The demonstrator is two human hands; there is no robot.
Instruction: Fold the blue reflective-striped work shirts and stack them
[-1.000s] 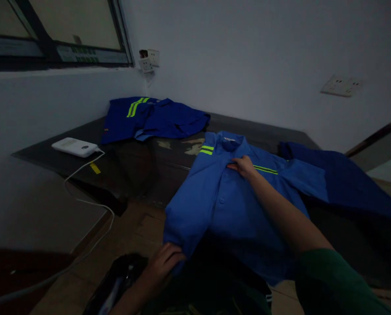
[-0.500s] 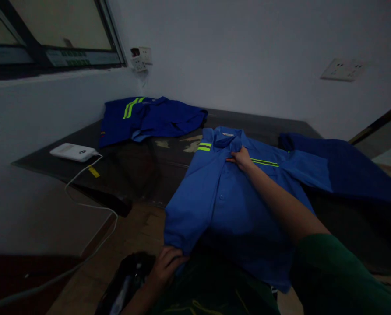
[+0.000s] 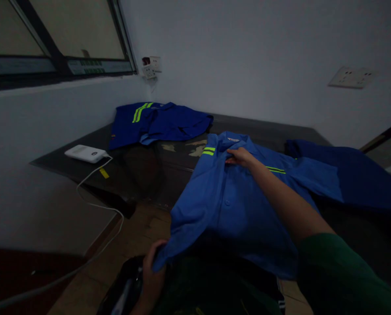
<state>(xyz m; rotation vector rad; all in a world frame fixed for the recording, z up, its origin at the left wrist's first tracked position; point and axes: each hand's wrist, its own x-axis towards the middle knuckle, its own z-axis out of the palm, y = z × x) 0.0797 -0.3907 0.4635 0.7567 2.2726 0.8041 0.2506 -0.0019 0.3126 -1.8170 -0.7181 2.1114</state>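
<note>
A blue work shirt with yellow-green stripes lies front up over the near edge of the dark table, its collar away from me. My left hand grips the shirt's lower left corner and holds it out past the table edge. Near the collar, my right hand pinches the front opening between thumb and fingers. One button shows below that hand. The shirt's bottom hem hangs toward my lap, partly in shadow.
Another dark blue striped garment lies at the back left of the table. Dark blue cloth is on the right, under the shirt's sleeve. A white power bank with a cable sits at the left corner. Wall sockets are behind.
My left hand has moved left, pulling the shirt's corner outward. My right hand stays near the collar, still pinching the front edge. The whole view has shifted slightly.
</note>
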